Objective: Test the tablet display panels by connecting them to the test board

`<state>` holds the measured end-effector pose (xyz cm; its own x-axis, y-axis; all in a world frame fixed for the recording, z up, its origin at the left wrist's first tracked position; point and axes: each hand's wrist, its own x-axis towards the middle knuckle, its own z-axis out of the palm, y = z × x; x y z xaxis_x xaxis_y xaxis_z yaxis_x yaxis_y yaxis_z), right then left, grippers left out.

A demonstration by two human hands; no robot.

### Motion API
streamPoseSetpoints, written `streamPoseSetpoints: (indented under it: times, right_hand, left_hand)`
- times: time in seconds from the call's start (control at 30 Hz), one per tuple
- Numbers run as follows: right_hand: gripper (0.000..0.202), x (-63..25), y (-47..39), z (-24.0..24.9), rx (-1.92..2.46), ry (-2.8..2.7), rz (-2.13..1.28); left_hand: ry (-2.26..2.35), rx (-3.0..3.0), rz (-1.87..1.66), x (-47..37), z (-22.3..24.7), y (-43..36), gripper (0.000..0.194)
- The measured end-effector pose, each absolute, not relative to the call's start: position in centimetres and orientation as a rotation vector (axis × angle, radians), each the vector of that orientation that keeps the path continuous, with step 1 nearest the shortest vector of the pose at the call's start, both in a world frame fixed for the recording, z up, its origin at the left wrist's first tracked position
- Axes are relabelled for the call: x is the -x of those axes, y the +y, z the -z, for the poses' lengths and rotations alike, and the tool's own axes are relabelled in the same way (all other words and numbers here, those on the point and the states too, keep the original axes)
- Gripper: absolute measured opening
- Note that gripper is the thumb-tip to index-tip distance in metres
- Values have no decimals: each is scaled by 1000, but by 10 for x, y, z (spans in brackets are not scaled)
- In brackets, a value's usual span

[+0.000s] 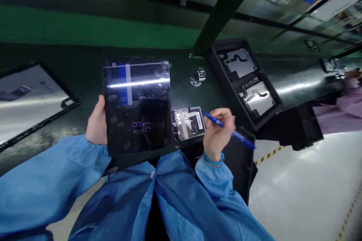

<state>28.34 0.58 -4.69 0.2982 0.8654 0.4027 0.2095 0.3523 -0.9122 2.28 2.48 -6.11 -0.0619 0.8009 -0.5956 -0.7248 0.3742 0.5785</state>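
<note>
My left hand point(97, 124) grips the left edge of a large dark display panel point(138, 113), its fingers hidden behind it. The lit screen shows "18 51" turned sideways, under a glossy film with bubbles and a bright reflection. In my right hand point(218, 131) is a blue pen point(214, 119), pinched between thumb and fingers with its tip pointing left. Just left of that tip, a small circuit board with a battery point(189, 123) lies on the bench, crossed by beige tape and joined to red wires beside the panel.
Behind my right hand stands a black foam tray point(234, 86) with two silvery parts and ribbon cables. A small shiny metal object point(200, 76) sits on the dark bench. Another panel point(36, 98) lies at far left. A green post point(217, 15) rises behind. A person's pink sleeve point(336, 115) shows at right.
</note>
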Motion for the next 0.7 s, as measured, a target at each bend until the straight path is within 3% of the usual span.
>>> streamPoseSetpoints:
  times: [0.07,0.1,0.23,0.4,0.53,0.7]
  right_hand:
    - [18,-269,-4,45,1117,-1464,-717]
    - [22,-264,-8,46,1083,-1638,-718]
    - [31,-256,-12,55,1013,-2075,-272]
    - [15,-232,-9,55,919,-2305,-60]
    - [21,-223,-8,50,803,-2318,-144]
    - [23,-246,-1,57,988,-2137,-77]
  left_hand:
    - [1055,-80,-1257,-22,61,24,44]
    - [1063,-74,-1262,-22,61,23,43]
    - [1024,-32,-1253,-22,57,22,41]
    - [922,99,-1208,-22,53,22,55]
    - [866,157,-1151,-24,53,21,62]
    - [946,126,-1252,-25,55,19,49]
